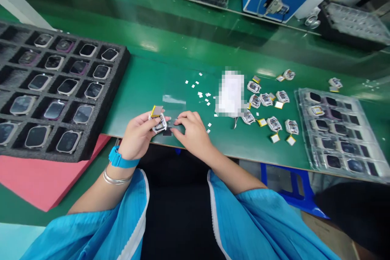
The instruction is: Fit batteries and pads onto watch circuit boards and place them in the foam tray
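Observation:
My left hand [135, 134] is closed on an opened smartwatch case [159, 124], near the front edge of the green workbench. Small parts show inside the case, and a silver battery with a yellow edge [157, 110] stands out from its top. Just to the right, my right hand [193, 132] has its thumb and forefinger drawn together low over the bench. What lies between these fingertips is too small to make out. Beside them are a small black piece [167, 131] and a clear film strip [174, 99].
A dark foam tray [120, 75] of watches sits left on a red pad [55, 178]. Small white labels [200, 94] lie scattered near a blurred white sheet [231, 93]. Rightward are several opened watch cases [273, 124] with batteries and a clear plastic tray [307, 146].

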`<state>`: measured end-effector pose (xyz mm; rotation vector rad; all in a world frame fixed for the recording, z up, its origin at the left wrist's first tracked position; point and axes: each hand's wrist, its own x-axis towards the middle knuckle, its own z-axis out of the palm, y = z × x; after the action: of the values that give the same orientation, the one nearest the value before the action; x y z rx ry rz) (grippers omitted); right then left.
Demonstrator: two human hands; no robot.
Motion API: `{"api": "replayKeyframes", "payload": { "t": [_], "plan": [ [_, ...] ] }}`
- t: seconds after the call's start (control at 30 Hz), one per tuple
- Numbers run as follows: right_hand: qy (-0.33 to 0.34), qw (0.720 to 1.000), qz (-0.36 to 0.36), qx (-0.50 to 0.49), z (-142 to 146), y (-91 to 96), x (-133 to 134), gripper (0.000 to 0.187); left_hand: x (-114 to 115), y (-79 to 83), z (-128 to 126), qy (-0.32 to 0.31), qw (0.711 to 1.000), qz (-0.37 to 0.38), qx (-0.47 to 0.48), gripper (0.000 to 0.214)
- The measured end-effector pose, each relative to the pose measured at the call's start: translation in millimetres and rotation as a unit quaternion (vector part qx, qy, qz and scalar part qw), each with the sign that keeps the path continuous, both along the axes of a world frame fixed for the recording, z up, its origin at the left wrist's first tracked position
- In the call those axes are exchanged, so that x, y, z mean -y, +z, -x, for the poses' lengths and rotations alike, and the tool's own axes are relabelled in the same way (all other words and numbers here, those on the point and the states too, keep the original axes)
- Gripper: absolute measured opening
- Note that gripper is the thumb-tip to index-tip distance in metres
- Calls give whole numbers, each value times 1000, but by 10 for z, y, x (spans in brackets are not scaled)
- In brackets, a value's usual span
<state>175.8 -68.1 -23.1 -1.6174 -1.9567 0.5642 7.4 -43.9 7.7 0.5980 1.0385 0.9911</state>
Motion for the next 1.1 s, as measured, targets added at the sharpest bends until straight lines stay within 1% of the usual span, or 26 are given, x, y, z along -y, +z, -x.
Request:
{"api": "replayKeyframes", "payload": {
  "t": [0.1,0.2,0.27,0.3,0.37,0.43,0.5,0.53,0.57,0.6,0.7,0.77,0.83,0.97,1.1],
  "plan": [
    [-14,999,-1,47,118,4,-5,2,2,4,39,-12,1000,20,6,29],
    [-5,996,-8,91,167,-50,-6,8,-15,-9,58,-21,999,28,5,28],
    [14,993,-37,113,156,-108,28,13,-31,-30,67,-23,999,36,6,29],
    [33,990,-66,119,140,-129,61,15,-38,-42,70,-24,999,39,7,29],
    [84,980,-145,107,92,-125,153,19,-44,-66,71,-28,999,37,5,31],
    [123,961,-239,59,30,-41,238,18,-41,-83,61,-35,999,31,-2,31],
    [119,944,-309,-11,-37,111,259,9,-37,-91,42,-40,999,13,-16,29],
    [106,940,-320,-53,-67,197,235,5,-35,-90,30,-40,999,-2,-25,29],
    [96,940,-311,-100,-91,280,192,5,-33,-85,18,-37,999,-20,-33,28],
    [91,943,-281,-151,-107,354,135,7,-30,-76,6,-34,998,-35,-38,30],
    [102,946,-116,-284,-117,488,-40,11,-6,-32,-28,-49,998,-35,-32,37],
    [119,941,-15,-317,-113,505,-111,11,15,-2,-48,-75,997,-17,-18,40],
    [128,940,46,-313,-115,486,-140,11,29,15,-67,-93,996,-6,-9,39],
    [109,946,84,-294,-131,428,-138,11,29,16,-106,-106,994,2,1,33],
    [93,932,107,-335,-140,404,-122,25,23,-9,-134,-112,994,2,5,30]
  ]
}}
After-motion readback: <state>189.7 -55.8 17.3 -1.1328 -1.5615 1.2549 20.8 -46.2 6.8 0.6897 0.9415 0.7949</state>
